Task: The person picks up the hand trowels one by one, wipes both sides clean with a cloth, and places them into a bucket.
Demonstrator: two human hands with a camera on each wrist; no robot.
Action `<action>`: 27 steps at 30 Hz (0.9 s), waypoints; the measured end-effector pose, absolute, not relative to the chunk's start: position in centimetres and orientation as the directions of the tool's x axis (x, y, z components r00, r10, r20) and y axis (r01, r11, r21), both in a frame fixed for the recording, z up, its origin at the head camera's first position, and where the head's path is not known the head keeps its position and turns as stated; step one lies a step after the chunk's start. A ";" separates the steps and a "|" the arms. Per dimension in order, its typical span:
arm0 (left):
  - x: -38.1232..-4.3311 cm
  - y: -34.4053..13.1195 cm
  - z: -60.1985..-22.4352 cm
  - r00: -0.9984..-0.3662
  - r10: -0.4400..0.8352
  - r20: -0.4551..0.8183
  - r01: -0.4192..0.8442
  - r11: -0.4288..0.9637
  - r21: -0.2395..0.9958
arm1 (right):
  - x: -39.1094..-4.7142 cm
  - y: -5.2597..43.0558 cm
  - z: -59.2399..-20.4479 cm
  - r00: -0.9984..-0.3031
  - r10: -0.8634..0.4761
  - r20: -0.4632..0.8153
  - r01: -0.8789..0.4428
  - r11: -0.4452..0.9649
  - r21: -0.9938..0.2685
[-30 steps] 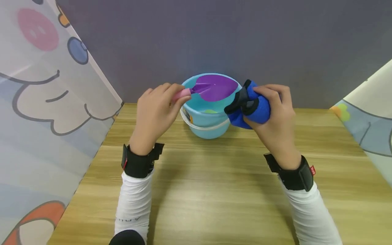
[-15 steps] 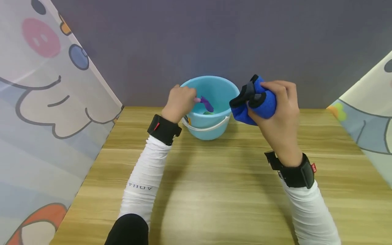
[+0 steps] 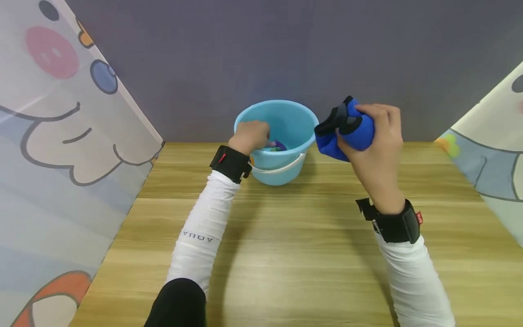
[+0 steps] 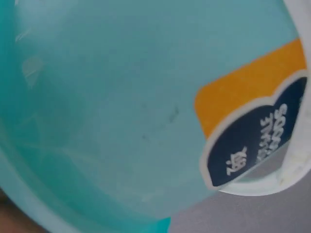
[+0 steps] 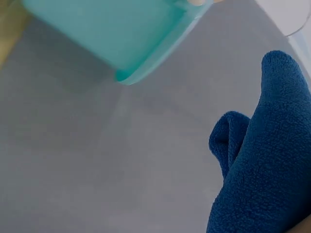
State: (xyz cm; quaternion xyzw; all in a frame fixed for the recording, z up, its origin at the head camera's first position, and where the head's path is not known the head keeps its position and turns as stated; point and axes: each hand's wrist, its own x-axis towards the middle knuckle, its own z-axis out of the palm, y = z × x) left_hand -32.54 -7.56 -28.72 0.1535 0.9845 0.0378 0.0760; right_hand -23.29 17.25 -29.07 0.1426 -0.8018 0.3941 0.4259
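Note:
In the head view my left hand (image 3: 250,136) reaches over the near left rim into a light blue bucket (image 3: 279,170). It grips the pink handle of a toy shovel (image 3: 280,146), whose purple blade shows low inside; most of the fingers are hidden. The left wrist view is filled by the bucket's side (image 4: 112,97), with an orange and dark blue sticker (image 4: 252,126). To the right of the bucket, my right hand (image 3: 377,150) holds up a bunched blue cloth (image 3: 361,134) with black trim. Its fuzzy surface fills the right side of the right wrist view.
The bucket stands at the back of a wooden table (image 3: 294,254), close to a grey wall (image 3: 261,50). Its white handle (image 3: 279,170) hangs down in front. Something green (image 3: 276,149) lies inside it. Cartoon-printed panels (image 3: 61,145) flank the table.
My left hand has swung the toy shovel from above the bucket down into it, blade first. My right hand, still holding the blue cloth, has drifted slightly right and up.

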 end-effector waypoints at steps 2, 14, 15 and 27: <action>-32.8 -7.3 -28.7 -0.940 0.307 -0.146 0.294 0.950 0.108 | -23.9 18.5 -29.6 -0.657 0.154 0.738 -0.485 0.663 -0.570; -33.2 -6.3 -29.2 -0.938 0.323 -0.125 0.324 0.946 0.014 | -31.7 27.0 -40.4 -0.968 -0.026 0.250 -0.126 0.912 -0.391; -33.1 -6.2 -29.2 -0.939 0.332 -0.091 0.333 0.943 0.001 | -32.2 27.2 -41.2 -0.977 -0.051 0.208 -0.124 0.927 -0.354; -30.4 -4.4 -30.0 -0.689 0.460 0.560 0.503 0.860 -0.088 | -33.6 27.1 -41.1 -0.995 -0.058 0.081 -0.079 0.955 -0.286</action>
